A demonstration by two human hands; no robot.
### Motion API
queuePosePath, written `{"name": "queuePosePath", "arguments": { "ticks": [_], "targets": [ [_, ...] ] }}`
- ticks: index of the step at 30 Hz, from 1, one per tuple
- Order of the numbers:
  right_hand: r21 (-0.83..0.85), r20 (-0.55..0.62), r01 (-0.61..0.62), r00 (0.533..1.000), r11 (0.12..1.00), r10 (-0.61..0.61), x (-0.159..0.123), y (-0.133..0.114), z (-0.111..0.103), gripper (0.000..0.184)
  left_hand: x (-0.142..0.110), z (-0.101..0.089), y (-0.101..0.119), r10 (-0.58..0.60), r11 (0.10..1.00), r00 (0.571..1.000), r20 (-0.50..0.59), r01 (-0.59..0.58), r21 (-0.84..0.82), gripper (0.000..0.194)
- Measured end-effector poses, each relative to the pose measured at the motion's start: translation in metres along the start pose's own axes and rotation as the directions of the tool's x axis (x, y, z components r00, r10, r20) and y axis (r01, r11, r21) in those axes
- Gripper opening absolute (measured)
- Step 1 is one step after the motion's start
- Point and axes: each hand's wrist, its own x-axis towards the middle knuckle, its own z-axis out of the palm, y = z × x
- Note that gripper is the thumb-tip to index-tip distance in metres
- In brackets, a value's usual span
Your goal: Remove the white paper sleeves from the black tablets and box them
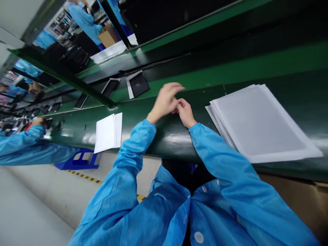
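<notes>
Hands meet above a glossy dark-green workbench (164,136) on a factory line, seen from the wearer's own head camera. The left hand (165,101) is raised with fingers loosely curled and nothing visibly in it; the right hand (185,112) is half closed, its fingertips touching the left palm, and whether anything small is pinched between them cannot be told. Both arms wear bright blue smock sleeves.

Just to the right of the hands, a thick stack of white sheets (258,123) lies flat on the bench, its near corner past the front edge. To the left, a smaller folded white sheet (107,132) lies alone, also overhanging the edge.

Behind the bench runs a green conveyor belt (230,70) carrying a dark tray on white paper (137,84) and a second dark tray (110,87) beside it. A co-worker's blue sleeve (23,143) reaches in at far left; other blue-clad people stand across the line near a cardboard box (109,35). A blue crate (79,160) sits on the grey floor beside yellow-and-black hazard tape (84,176).
</notes>
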Motion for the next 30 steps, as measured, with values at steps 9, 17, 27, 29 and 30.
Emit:
{"name": "queuePosePath", "arguments": {
  "ticks": [9,17,27,29,30],
  "targets": [
    [-0.058,-0.027,0.112,0.993,0.992,-0.113,-0.004,-0.001,0.006,0.040,-0.081,-0.092,-0.183,-0.689,0.626,0.683,-0.245,0.730,0.276,0.039],
    [-0.041,-0.005,0.105,0.994,0.994,-0.105,-0.006,-0.003,0.002,0.043,-0.036,-0.117,-0.195,-0.537,0.728,0.808,0.241,0.299,0.618,0.051],
    [-0.041,-0.004,0.094,0.996,0.995,-0.095,-0.008,-0.006,0.004,0.046,-0.009,-0.118,-0.175,-0.451,0.652,0.718,0.530,-0.141,0.745,0.061],
    [-0.042,-0.001,0.092,0.996,0.995,-0.092,-0.007,-0.005,0.004,0.046,-0.007,-0.117,-0.174,-0.409,0.666,0.729,0.549,-0.173,0.726,0.055],
    [-0.040,0.003,0.089,0.996,0.995,-0.089,-0.007,-0.005,0.004,0.046,-0.006,-0.116,-0.172,-0.384,0.678,0.736,0.557,-0.185,0.711,0.051]
  ]
}}
